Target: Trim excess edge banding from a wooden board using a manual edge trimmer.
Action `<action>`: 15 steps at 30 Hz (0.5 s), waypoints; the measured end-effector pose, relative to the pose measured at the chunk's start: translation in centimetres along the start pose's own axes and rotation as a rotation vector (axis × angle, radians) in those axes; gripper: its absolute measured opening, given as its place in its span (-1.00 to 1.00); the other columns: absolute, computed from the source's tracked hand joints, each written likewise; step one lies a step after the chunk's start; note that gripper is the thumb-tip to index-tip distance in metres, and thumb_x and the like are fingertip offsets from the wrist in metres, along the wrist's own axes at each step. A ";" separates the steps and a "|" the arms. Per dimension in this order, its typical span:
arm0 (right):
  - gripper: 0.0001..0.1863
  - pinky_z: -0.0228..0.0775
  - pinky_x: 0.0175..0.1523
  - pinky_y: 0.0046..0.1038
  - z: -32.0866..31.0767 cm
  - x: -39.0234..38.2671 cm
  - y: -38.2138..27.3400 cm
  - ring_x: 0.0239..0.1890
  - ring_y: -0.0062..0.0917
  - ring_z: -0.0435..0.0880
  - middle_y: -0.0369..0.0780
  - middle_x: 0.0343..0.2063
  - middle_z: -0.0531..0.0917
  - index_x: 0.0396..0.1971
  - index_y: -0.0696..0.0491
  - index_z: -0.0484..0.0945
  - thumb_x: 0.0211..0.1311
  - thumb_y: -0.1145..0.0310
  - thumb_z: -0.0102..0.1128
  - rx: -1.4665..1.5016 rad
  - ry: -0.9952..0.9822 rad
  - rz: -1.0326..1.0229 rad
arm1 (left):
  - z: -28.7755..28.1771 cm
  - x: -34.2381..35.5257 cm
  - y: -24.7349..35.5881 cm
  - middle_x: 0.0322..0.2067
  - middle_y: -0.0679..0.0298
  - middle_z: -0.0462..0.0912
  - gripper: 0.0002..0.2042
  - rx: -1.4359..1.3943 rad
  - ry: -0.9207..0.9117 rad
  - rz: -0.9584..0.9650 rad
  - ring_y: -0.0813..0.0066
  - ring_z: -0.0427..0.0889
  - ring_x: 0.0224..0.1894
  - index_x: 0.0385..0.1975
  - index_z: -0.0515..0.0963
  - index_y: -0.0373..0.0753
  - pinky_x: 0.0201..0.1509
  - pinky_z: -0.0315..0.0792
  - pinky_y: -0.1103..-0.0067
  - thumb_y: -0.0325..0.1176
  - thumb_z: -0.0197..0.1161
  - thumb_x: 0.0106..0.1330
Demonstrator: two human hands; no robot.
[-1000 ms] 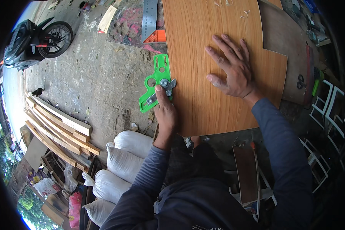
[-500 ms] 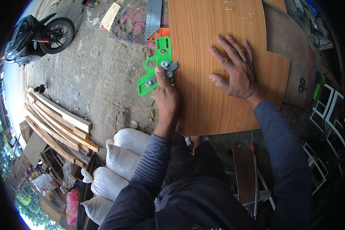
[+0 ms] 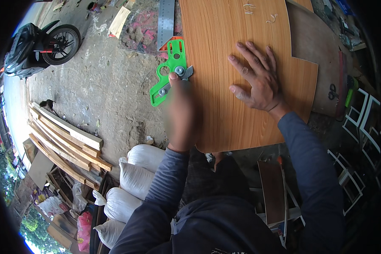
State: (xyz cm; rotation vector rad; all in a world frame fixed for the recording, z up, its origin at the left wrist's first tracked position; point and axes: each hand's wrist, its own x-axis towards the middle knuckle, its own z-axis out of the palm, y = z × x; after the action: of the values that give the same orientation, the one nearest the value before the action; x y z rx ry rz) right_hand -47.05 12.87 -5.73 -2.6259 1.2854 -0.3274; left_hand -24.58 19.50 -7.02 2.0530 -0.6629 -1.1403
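A wood-grain board (image 3: 224, 106) lies flat in front of me, its left edge running away from me. Against that edge my left hand (image 3: 183, 112) grips a green plastic trimming tool (image 3: 163, 70) with bolts and a grey metal blade. My left thumb presses on the tool; the other fingers are hidden and the back of the hand is blurred. The blade's tip reaches over the board's edge. My right hand (image 3: 260, 82) rests palm down on the board, fingers spread, holding nothing. Two thin curled shavings (image 3: 271, 18) lie near the board's far end.
A steel square ruler (image 3: 166, 23) with an orange stock lies beyond the tool. White sacks (image 3: 135, 178) and wooden strips (image 3: 67, 139) are at left, and a motorcycle (image 3: 42, 44) stands farther off. Scissors (image 3: 332, 92) lie on a brown sheet at right, near white metal frames (image 3: 364, 114).
The view has shifted slightly. My left hand is now smeared by motion, still on the green tool at the board's edge. My right hand stays flat in the same place.
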 end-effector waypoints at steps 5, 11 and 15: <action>-0.28 -0.35 0.59 0.16 -0.1 0.1 0.0 0.57 -0.27 0.13 -0.21 0.49 0.31 0.37 -0.19 0.50 0.22 -0.16 0.22 0.003 0.001 0.005 | 0.4 0.7 0.9 -0.22 -0.46 0.63 -0.23 0.073 0.034 -0.005 -0.45 0.58 -0.02 0.16 0.55 -0.29 -0.01 0.40 0.04 0.31 -0.38 0.58; -0.26 -0.34 0.59 0.16 -0.1 0.0 -0.3 0.57 -0.27 0.14 -0.21 0.50 0.30 0.38 -0.19 0.49 0.20 -0.14 0.25 -0.002 -0.008 0.015 | 0.0 0.6 2.7 0.02 -0.43 0.60 -0.08 0.082 -0.012 -0.160 -0.18 0.61 0.14 0.22 0.50 -0.45 0.23 0.39 0.25 0.43 -0.34 0.51; -0.26 -0.34 0.59 0.16 -0.3 0.2 -0.5 0.57 -0.26 0.13 -0.20 0.50 0.30 0.38 -0.18 0.49 0.21 -0.14 0.23 -0.013 -0.017 0.012 | 0.1 0.9 2.4 0.01 -0.45 0.60 -0.07 -0.015 -0.009 -0.076 -0.24 0.60 0.13 0.19 0.52 -0.47 0.23 0.38 0.21 0.44 -0.34 0.50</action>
State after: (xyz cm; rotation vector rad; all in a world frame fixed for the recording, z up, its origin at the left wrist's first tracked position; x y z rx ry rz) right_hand -46.62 12.96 -5.32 -2.6250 1.3017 -0.2952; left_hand -24.51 17.28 -5.70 2.0769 -0.5828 -1.1951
